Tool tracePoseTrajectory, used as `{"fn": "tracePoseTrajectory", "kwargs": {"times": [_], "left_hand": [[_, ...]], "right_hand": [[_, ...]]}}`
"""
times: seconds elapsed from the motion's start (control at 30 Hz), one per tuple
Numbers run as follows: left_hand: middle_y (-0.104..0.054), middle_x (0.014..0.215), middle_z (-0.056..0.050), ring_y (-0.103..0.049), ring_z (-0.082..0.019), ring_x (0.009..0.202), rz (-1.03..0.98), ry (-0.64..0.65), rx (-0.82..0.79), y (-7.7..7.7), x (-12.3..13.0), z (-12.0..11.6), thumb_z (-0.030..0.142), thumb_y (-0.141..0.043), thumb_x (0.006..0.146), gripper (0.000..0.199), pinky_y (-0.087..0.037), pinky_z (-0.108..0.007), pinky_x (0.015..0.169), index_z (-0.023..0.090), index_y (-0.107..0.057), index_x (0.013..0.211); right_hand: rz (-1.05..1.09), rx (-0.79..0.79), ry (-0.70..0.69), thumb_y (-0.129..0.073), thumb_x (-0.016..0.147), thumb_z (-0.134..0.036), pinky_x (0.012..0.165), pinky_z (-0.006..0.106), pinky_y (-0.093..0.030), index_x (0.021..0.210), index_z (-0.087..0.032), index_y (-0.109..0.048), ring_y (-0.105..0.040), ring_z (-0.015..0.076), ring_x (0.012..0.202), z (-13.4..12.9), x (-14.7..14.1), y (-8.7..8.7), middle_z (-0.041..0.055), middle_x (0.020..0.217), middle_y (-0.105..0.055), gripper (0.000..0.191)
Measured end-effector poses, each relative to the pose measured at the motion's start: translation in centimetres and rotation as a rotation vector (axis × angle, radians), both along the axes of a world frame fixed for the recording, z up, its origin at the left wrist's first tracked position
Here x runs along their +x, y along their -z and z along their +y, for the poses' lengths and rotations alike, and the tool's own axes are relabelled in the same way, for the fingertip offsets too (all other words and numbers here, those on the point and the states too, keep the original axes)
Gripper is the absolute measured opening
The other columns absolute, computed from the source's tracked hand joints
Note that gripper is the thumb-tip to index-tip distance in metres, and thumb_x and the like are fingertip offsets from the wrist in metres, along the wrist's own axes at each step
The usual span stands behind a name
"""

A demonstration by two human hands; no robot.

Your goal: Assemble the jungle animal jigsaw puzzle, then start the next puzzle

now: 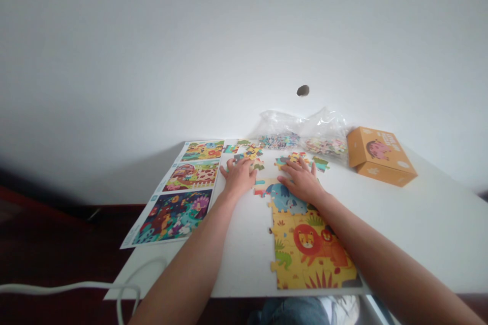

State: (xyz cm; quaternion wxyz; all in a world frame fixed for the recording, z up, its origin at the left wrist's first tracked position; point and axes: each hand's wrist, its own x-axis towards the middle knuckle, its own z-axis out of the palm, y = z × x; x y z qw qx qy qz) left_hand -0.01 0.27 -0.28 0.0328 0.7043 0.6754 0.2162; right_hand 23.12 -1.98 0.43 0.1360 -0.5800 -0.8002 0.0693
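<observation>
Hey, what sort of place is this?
Probably a room in a home, though that's a guess: a plain white wall, a white table, and a children's animal jigsaw puzzle laid out beside its orange box.

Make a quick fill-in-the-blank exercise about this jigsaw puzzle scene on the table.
The right hand touches a blue ____ on the assembled jigsaw puzzle.
The orange box sits to the ____ of the clear plastic bags.
The printed sheet shows ____ pictures.

Missing words: elephant, right, three.
</observation>
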Motion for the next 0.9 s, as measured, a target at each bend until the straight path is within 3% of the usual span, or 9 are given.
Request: {"fn": "tracePoseTrajectory", "kwargs": {"times": [0.13,0.4,0.57,0.9], "left_hand": [[-0.062,0.135,-0.004,-0.036,-0.041,0.129,-0.005,-0.003,0.018,0.11,-0.1,0.07,0.037,-0.062,0.084,0.029,-0.017,-0.076,0.106,0.033,-0.069,0.112],[-0.069,0.123,-0.004,-0.043,-0.037,0.118,-0.003,-0.021,0.05,-0.33,-0.1,0.04,0.037,-0.068,0.081,0.026,-0.02,-0.073,0.105,0.032,-0.072,0.107],[-0.072,0.111,-0.008,-0.047,-0.037,0.114,-0.006,-0.054,0.045,-0.57,-0.04,0.07,0.042,-0.069,0.08,0.034,-0.024,-0.071,0.104,0.031,-0.071,0.112],[-0.068,0.116,-0.008,-0.049,-0.036,0.114,-0.028,0.011,0.0,-0.72,0.36,0.15,0.046,-0.077,0.071,0.053,-0.034,-0.059,0.103,0.033,-0.068,0.122]], "right_hand": [[0.011,0.004,0.021,-0.04,0.097,-0.06,0.108,0.078,-0.01,0.133,-0.033,-0.058,-0.023,0.0408,0.145,-0.11,-0.09,-0.16,0.0031,0.15,-0.046,0.048],[0.037,0.032,0.198,-0.041,0.097,-0.058,0.106,0.08,-0.008,0.124,-0.03,-0.065,-0.028,0.0431,0.141,-0.16,-0.13,-0.41,0.0073,0.146,-0.05,0.046],[0.05,0.048,0.198,-0.043,0.096,-0.057,0.109,0.077,-0.011,0.12,-0.028,-0.067,-0.031,0.0406,0.139,-0.18,-0.19,-0.42,0.0101,0.142,-0.052,0.045],[0.073,0.055,0.204,-0.04,0.097,-0.058,0.108,0.075,-0.013,0.115,-0.028,-0.068,-0.036,0.0383,0.136,-0.22,-0.18,-0.61,0.0103,0.139,-0.055,0.045]]}}
